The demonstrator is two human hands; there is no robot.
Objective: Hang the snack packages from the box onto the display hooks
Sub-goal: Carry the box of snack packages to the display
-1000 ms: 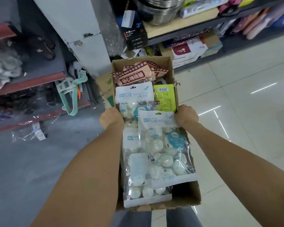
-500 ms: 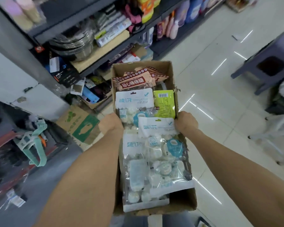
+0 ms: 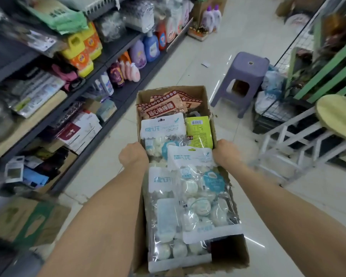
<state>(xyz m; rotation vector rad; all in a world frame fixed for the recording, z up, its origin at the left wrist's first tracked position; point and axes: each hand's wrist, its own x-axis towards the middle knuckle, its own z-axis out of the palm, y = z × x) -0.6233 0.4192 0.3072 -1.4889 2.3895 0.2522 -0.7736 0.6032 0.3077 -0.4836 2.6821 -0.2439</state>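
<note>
A person carries a long cardboard box (image 3: 226,254) of snack packages lengthwise in front of their body, one hand on each long side, probably to keep the load level while walking the aisle. The left hand (image 3: 133,155) grips the wall at nine o'clock; the right hand (image 3: 226,153) grips it at three o'clock, fingers curled round it, forearms stretched forward. White-and-clear packages (image 3: 200,196) overlap inside, red ones (image 3: 164,107) at twelve o'clock. No display hooks are clearly visible; nothing is hung yet.
</note>
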